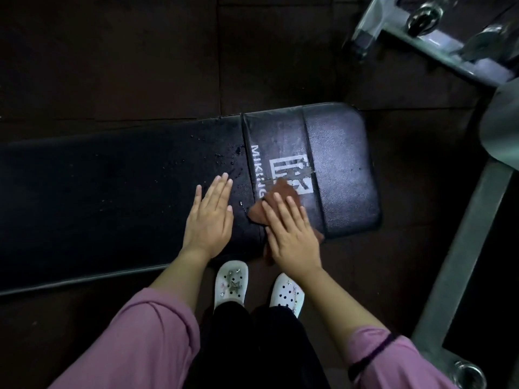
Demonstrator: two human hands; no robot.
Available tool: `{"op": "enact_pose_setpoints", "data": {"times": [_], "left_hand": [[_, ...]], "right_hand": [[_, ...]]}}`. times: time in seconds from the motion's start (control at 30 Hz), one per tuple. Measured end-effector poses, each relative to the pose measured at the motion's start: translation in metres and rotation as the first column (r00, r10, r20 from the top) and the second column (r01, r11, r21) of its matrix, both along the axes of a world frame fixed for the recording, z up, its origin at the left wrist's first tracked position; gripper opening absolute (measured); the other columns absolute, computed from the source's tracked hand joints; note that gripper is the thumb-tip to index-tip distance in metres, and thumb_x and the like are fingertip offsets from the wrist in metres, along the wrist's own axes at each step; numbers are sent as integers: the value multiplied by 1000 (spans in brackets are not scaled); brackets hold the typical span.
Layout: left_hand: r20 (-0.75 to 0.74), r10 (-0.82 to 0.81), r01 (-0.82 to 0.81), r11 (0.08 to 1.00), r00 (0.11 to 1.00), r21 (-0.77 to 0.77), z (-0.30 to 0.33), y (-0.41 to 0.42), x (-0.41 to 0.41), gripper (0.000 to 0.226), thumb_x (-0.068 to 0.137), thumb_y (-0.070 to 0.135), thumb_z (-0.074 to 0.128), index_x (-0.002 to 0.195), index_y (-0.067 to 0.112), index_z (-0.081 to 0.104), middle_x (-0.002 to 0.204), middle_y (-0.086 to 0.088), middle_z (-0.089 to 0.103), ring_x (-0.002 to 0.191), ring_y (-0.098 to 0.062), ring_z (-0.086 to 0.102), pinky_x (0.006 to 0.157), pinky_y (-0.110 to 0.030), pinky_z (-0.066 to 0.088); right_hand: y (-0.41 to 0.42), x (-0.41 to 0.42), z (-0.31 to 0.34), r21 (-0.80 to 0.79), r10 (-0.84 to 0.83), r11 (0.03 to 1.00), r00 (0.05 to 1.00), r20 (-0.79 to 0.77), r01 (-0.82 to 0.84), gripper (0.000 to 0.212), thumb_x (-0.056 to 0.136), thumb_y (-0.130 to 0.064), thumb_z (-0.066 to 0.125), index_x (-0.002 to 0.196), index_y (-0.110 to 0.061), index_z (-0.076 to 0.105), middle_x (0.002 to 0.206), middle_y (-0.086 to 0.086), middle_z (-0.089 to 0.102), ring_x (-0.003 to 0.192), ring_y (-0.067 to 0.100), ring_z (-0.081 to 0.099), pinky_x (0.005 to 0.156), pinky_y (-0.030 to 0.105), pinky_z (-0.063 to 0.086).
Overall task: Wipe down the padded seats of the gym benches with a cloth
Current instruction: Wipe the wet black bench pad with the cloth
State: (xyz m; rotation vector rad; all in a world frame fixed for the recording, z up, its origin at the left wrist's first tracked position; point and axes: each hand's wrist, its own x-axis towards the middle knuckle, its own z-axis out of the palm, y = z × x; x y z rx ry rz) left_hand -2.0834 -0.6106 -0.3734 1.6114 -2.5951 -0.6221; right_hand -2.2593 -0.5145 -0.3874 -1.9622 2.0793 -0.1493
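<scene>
A black padded gym bench (112,197) runs across the view from left to right, with a white logo and lettering (292,175) printed near its right end. Water droplets glisten on the pad just left of the lettering. My right hand (292,234) lies flat, fingers spread, pressing a brown cloth (280,195) onto the pad at the bench's near edge, partly over the logo. My left hand (209,217) rests flat and open on the pad just left of the cloth, holding nothing.
A grey metal machine frame (421,32) stands at the top right, and another grey frame bar (460,248) runs down the right side. Dark rubber floor tiles (140,51) lie beyond the bench. My feet in white clogs (231,284) stand against the bench's near edge.
</scene>
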Motion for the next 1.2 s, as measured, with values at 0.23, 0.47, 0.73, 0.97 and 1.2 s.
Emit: {"op": "enact_pose_setpoints", "data": {"times": [0.23,0.47,0.73,0.97,1.2], "left_hand": [[69,25,-26,1000,997,14,13,22,33,60,95,38,22,149,13,22,158,1,17,145,-9,8,119,-44,6],[124,-32,35,999,992,-26,5,12,64,59,96,39,25,149,13,24,157,-1,19,145,-13,12,119,-46,9],[131,-131,137,990,983,-43,-9,0,117,58,97,38,22,150,16,21,158,-1,16,146,-13,9,119,-47,7],[62,-164,171,978,984,-120,-25,0,128,58,98,39,25,151,16,20,159,0,13,146,-15,10,118,-46,5],[37,-148,152,977,988,-148,-25,0,127,58,97,32,27,150,9,21,158,-3,18,146,-14,13,119,-45,6]], "right_hand": [[2,-17,8,72,-193,978,981,-25,194,52,96,-32,34,146,-20,38,155,6,31,141,32,31,116,43,15],[-24,41,6,11,-136,991,988,70,136,49,97,-28,35,145,-17,40,153,9,34,142,33,29,117,39,10],[-35,71,-6,-88,-109,991,989,-99,100,52,96,-43,35,146,-29,37,156,3,30,145,29,23,118,41,1],[-40,81,-18,-196,-192,966,974,-116,167,50,98,-42,36,146,-27,38,154,2,34,144,30,26,118,43,15],[-62,124,-17,-232,-168,961,983,-70,148,48,98,-37,38,144,-23,44,152,7,38,141,29,34,116,44,23]]}}
